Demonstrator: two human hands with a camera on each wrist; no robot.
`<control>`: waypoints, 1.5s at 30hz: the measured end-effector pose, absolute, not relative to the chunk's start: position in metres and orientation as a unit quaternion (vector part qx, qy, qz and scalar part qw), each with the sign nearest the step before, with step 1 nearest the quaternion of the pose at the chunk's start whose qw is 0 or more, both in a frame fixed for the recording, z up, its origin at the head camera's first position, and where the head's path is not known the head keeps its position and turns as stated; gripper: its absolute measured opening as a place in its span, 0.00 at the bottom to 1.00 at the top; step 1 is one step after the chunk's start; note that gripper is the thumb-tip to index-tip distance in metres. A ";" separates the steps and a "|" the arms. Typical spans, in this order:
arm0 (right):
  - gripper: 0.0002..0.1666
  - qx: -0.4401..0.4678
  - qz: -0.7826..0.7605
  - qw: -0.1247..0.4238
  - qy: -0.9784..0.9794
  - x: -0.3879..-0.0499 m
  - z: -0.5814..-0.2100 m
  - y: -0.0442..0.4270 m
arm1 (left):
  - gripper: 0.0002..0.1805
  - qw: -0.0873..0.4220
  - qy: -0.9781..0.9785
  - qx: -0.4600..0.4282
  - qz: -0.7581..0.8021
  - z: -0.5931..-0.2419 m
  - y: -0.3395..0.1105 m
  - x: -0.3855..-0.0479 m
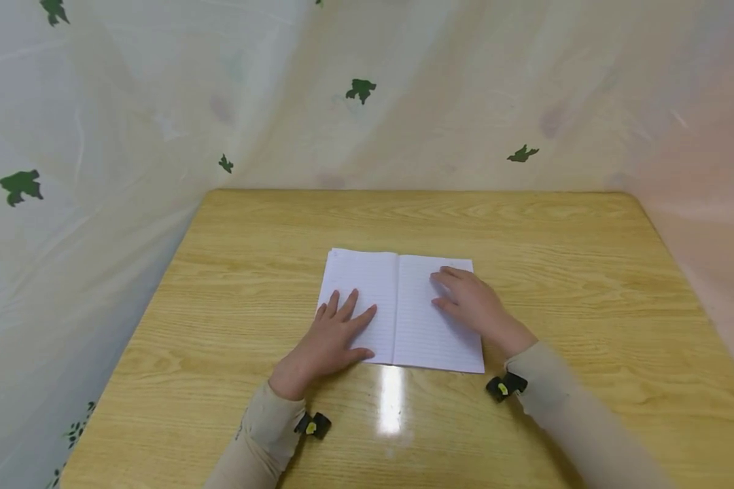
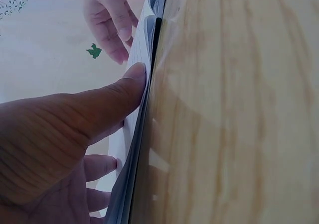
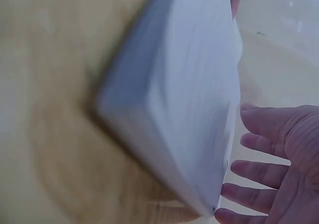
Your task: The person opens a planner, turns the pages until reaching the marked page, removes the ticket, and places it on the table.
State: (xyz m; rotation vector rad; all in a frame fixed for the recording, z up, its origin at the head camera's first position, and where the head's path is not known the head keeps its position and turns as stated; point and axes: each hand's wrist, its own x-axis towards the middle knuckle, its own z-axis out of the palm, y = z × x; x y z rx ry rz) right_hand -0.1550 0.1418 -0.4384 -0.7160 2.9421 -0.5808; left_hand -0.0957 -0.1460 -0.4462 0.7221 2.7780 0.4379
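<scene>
On the table (image 1: 220, 285), a notebook (image 1: 396, 312) lies open, your left hand (image 1: 329, 341) spread on its left page (image 1: 367, 277), your right hand (image 1: 474, 300) relaxed over the right page (image 1: 425, 339), neither gripping. You seem to be smoothing it flat; the next move probably calls for light, even pressure.

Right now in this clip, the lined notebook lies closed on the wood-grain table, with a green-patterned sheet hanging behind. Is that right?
Not quite: the lined notebook lies open, not closed. The head view shows its two ruled pages facing up on either side of the central fold. It does lie on the wood-grain table, with the green-patterned sheet behind.
</scene>
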 end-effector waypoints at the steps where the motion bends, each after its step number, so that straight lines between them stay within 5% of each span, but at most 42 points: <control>1: 0.29 -0.224 -0.185 0.032 0.956 -0.158 -0.438 0.145 | 0.41 0.119 0.950 0.247 0.150 -0.446 -0.146 -0.096; 13: 0.49 -0.173 -0.180 0.092 0.964 -0.189 -0.440 0.164 | 0.41 0.119 0.950 0.248 0.148 -0.447 -0.146 -0.095; 25: 0.52 -0.159 -0.166 0.115 0.966 -0.195 -0.440 0.165 | 0.41 0.116 0.949 0.252 0.149 -0.448 -0.147 -0.096; 36: 0.49 -0.189 -0.114 -0.009 0.975 -0.181 -0.437 0.160 | 0.41 0.110 0.949 0.253 0.153 -0.452 -0.148 -0.097; 45: 0.31 -0.194 -0.108 -0.091 0.971 -0.176 -0.434 0.153 | 0.41 0.113 0.950 0.252 0.149 -0.452 -0.148 -0.097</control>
